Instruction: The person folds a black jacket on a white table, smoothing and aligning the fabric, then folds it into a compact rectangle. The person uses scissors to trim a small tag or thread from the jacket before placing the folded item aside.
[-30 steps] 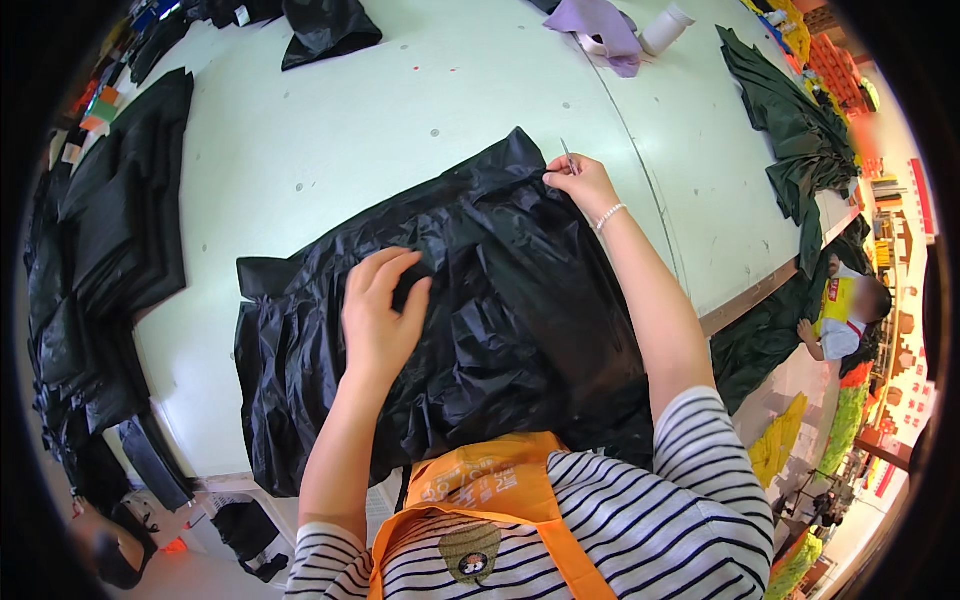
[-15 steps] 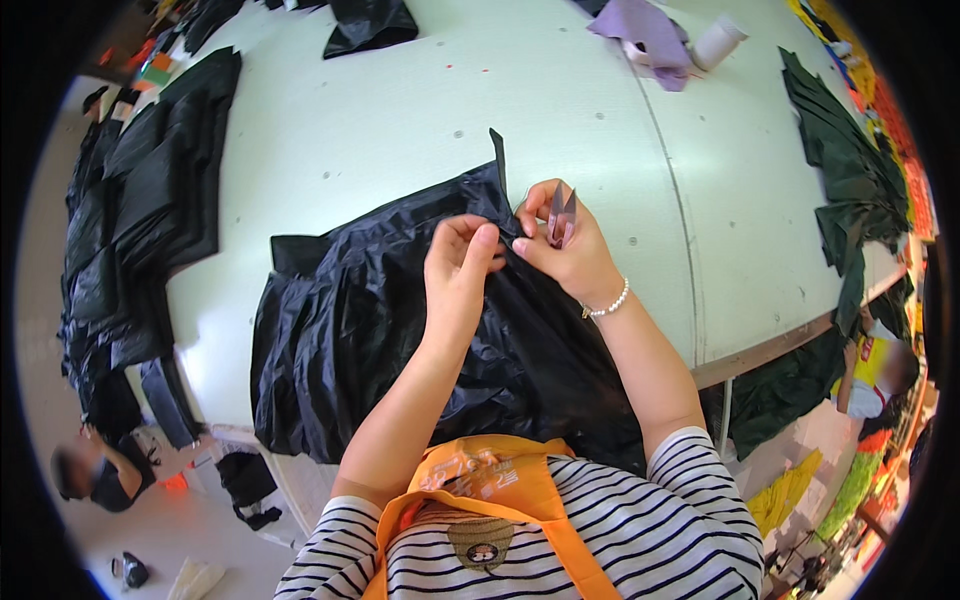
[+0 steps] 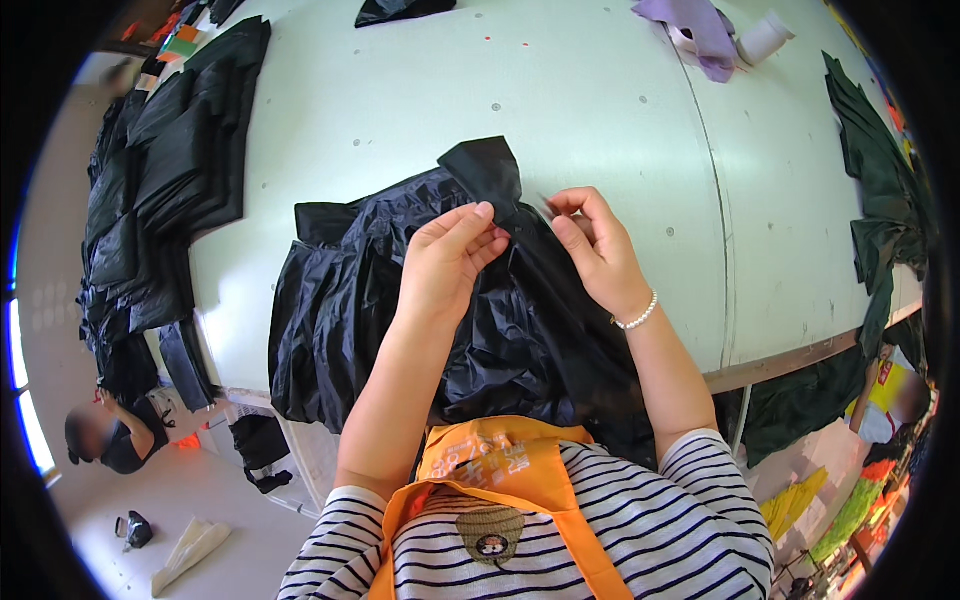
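Observation:
A shiny black gathered garment (image 3: 340, 320) lies across the near side of the table, its lower part close against my body. My left hand (image 3: 450, 262) pinches it just below the waistband between thumb and fingers. Above those fingers the waistband end (image 3: 485, 168) stands folded up as a flat flap. To the right, a little apart from the cloth, my right hand (image 3: 605, 250) is closed round small thread snips (image 3: 547, 206). Only their blurred metal tips show past the fingers, pointing toward the flap; the handles are hidden in my palm.
Folded black garments (image 3: 180, 170) are stacked along the table's left side. Dark green cloth (image 3: 880, 170) hangs over the right edge. A purple cloth (image 3: 700, 30) and a white cylinder (image 3: 766, 40) stand at the far right. One person (image 3: 125, 435) is at lower left, another (image 3: 890, 390) at right.
My right hand has drawn away to the right from the cloth, and the snips have turned from pointing up to pointing left. The waistband end has flipped over toward the left and shows broader.

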Demonstrator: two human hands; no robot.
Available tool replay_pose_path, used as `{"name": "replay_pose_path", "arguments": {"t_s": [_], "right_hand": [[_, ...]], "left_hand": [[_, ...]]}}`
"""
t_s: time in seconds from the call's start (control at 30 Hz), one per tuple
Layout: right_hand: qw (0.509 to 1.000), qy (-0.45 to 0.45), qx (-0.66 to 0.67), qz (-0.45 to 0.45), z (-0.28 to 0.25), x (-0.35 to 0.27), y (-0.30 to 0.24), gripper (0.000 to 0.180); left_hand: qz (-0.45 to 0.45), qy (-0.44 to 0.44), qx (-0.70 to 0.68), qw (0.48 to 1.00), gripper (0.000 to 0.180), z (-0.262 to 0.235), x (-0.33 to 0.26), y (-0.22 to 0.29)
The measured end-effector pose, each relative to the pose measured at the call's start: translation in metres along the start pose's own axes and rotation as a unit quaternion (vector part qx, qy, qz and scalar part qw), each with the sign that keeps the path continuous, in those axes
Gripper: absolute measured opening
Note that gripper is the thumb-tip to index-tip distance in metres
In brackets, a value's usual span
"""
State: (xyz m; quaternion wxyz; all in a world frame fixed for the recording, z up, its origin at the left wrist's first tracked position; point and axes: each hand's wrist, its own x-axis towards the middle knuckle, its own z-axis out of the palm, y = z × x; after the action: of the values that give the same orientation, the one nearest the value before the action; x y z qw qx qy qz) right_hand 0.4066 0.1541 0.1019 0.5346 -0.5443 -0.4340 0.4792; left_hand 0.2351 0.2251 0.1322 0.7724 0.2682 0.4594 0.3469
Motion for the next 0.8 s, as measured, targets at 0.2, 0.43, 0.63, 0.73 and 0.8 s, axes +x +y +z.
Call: {"name": "replay_pose_path", "arguments": {"t_s": [0.2,0.43,0.63,0.73,0.8], "right_hand": [[0.988,0.012,-0.1,-0.12,-0.004,0.002,-0.011,0.019],[0.983,-0.012,-0.137,-0.124,-0.005,0.009,-0.023,0.018],[0.982,0.0,-0.118,-0.147,-0.001,0.01,-0.02,0.014],[0.983,-0.01,-0.129,-0.133,-0.004,0.01,-0.017,0.013],[0.993,0.017,-0.07,-0.094,-0.003,0.01,-0.009,0.017]], "left_hand": [[0.056,0.0,0.078,0.995,0.022,0.014,-0.001,0.003],[0.093,0.006,0.118,0.989,0.022,0.02,-0.002,0.003],[0.09,0.016,0.11,0.99,0.023,0.023,-0.003,0.002],[0.084,0.015,0.1,0.991,0.023,0.023,-0.003,0.001],[0.083,0.019,0.096,0.992,0.023,0.022,-0.004,0.001]]}}
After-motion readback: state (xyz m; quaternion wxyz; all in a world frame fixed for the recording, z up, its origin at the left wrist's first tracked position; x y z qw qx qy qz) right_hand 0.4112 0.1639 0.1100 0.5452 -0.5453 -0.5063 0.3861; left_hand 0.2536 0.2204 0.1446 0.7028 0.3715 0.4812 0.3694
